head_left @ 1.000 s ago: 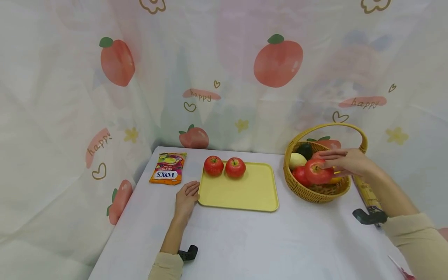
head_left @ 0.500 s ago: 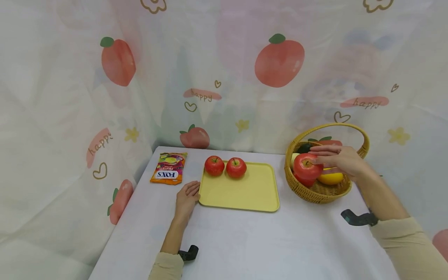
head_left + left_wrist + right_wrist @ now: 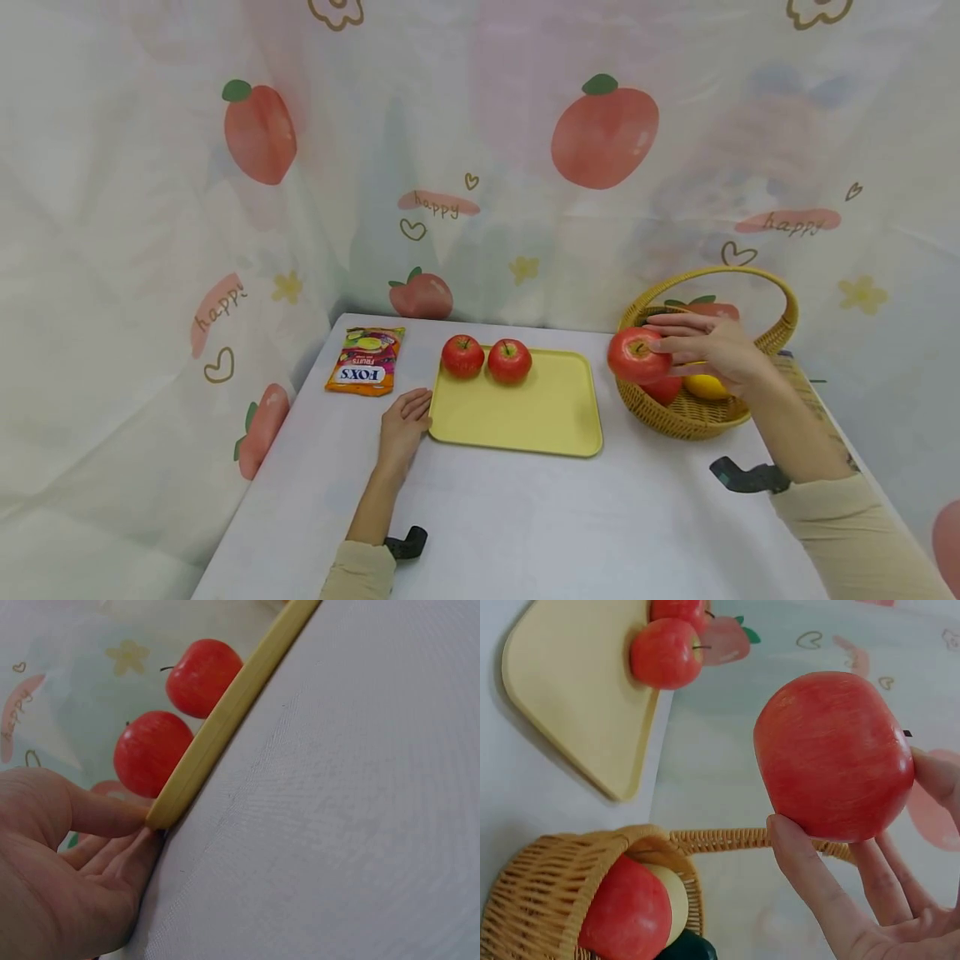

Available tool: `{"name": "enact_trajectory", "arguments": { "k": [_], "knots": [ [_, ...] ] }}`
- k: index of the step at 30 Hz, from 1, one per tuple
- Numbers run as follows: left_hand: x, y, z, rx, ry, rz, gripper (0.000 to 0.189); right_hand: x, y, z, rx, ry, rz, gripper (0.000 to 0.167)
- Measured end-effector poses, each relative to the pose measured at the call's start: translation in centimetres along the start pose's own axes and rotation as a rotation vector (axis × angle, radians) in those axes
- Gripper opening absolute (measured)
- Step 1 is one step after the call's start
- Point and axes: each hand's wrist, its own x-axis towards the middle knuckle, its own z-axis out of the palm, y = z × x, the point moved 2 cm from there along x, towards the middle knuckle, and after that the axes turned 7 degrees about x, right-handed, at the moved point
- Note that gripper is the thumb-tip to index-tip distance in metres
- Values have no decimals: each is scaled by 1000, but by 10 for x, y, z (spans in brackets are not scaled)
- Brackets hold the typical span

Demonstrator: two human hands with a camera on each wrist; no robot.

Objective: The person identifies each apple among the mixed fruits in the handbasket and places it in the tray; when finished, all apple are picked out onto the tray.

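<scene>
Right hand (image 3: 716,354) grips 1 red apple (image 3: 633,355); left hand (image 3: 401,429), fingers relaxed, touches 1 tray (image 3: 517,417) holding 2 apples (image 3: 509,362). 1 basket (image 3: 675,423). 1 packet (image 3: 366,361): "FOX'S FRUITS". Backdrop (image 3: 510,242): repeated "happy".

right grip (image 3: 716,354) aloft — thumb (image 3: 939,776) and fingers (image 3: 817,892) pinching | left grip (image 3: 401,427) low — fingers relaxed | both arms (image 3: 802,442) outstretched

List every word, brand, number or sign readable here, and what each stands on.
"FOX'S": snack bag, upside down.
"FRUITS": same bag, upside down; its finer print is too small to read.
"happy": wall cloth, twice along the back and once, distorted, on the left.
Half-hidden packet on the right: print unreadable.
No readable numbers.
</scene>
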Motion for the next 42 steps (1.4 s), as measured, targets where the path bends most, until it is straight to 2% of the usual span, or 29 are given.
{"name": "enact_trajectory", "arguments": {
  "k": [8,17,21,26,29,33,42],
  "knots": [
    [-2,1,-1,-3,-1,-7,49,3,0,23,123,-3,31,42],
    [-1,-2,2,-12,-5,-19,48,13,9,49,182,-38,37,53],
    [0,-4,3,-10,-4,-29,48,15,9,62,196,-36,36,48],
    [0,-4,4,-25,-2,-11,49,18,13,74,280,-36,40,49],
    [0,-3,3,-31,-1,2,49,20,16,80,316,-39,38,44],
    [-1,-2,2,-35,0,1,49,24,22,88,312,-26,17,41],
    [-1,1,1,-23,1,-9,49,30,32,113,301,-4,9,65]
  ]
}}
